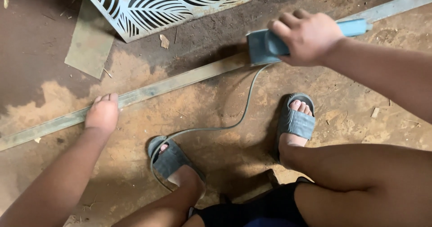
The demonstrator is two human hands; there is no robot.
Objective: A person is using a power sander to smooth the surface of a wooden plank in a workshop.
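- Two bare knees at the bottom edge; person squats on a dusty dirt floor (216,105).
- Both feet in grey slides: left slide (168,157), right slide (295,121).
- Cord (216,128) loops past the left slide and runs up to the tool.
- Left hand (102,113): fingers together, pressed flat on the strip, holding nothing.
- Strip (157,88): long, flat, grey metal, lying diagonally on the floor from lower left to upper right.
- Right hand (307,35): fingers curled tight around a blue power tool (263,47), whose flat head sits on the strip.
- Flat grey sheet (90,40) lies beyond the strip, left.
- Pale blue panel (166,4) with leaf cutouts farthest back.
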